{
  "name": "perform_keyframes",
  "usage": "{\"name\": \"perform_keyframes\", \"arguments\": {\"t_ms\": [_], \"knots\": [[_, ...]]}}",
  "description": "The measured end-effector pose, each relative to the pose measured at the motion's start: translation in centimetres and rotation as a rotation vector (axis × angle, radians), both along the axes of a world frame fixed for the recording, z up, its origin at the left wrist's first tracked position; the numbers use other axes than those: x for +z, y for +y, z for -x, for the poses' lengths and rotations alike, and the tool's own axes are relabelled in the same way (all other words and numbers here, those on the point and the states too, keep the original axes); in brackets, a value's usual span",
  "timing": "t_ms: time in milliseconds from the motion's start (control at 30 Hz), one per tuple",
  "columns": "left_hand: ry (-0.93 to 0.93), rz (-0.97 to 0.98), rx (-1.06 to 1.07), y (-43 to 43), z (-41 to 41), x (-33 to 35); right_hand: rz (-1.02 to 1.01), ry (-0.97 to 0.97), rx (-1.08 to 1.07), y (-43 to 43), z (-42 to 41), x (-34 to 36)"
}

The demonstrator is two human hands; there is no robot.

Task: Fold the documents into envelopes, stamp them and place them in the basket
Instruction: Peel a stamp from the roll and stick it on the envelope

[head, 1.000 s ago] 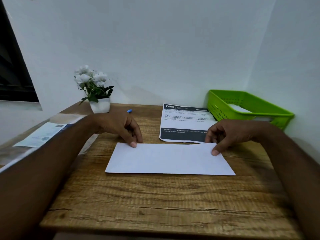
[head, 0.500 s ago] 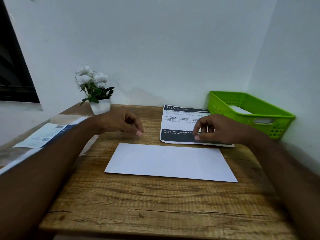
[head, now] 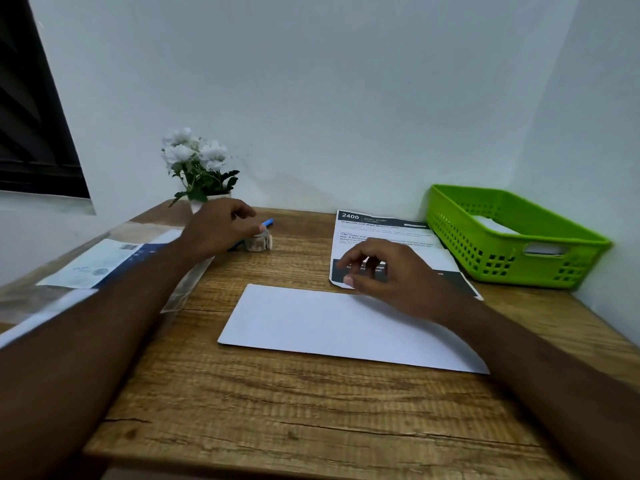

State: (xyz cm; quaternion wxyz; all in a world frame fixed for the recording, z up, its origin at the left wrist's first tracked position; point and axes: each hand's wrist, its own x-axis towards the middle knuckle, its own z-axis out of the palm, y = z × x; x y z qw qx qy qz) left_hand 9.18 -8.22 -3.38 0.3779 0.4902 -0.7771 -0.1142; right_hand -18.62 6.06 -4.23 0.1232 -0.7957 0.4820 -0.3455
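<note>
A white rectangular paper envelope (head: 346, 327) lies flat at the middle of the brown wood-grain table (head: 311, 420), and the right forearm covers its near right corner. Behind it lies a printed paper document with a dark header reading "2400" (head: 388, 233). The right hand (head: 388, 271) is over the sheet's dark lower band with its fingers bent. It is blurred, so I cannot tell whether it grips the sheet or only hovers. The perforated lime-green plastic basket (head: 453, 237) stands in the far right corner, just beside the document, with white paper (head: 495, 226) partly showing inside.

The left hand (head: 221, 226) reaches to a small pale roll (head: 258, 242), possibly stamps, with a fingertip at its top. Whether it pinches the roll cannot be made out. A blue pen (head: 267, 222) pokes out behind the hand, mostly hidden. White flowers in a white pot (head: 197, 161) stand at the back, the pot largely covered by the hand. Printed papers (head: 93, 261) lie along the left edge, blurred and unreadable
</note>
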Motion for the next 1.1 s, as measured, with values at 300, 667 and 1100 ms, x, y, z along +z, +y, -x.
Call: {"name": "perform_keyframes", "arguments": {"t_ms": [300, 667, 1100], "knots": [[-0.209, -0.042, 0.022, 0.1, 0.7, -0.1, -0.031, -0.020, -0.007, 0.1, -0.6, -0.7], [-0.196, 0.120, -0.083, 1.3, 1.8, 0.5, -0.025, -0.068, -0.050, 0.3, -0.7, -0.5], [0.060, 0.178, -0.448, 7.4, 7.8, 1.9, 0.089, -0.248, -0.182, 0.7, -0.7, 0.4]]}}
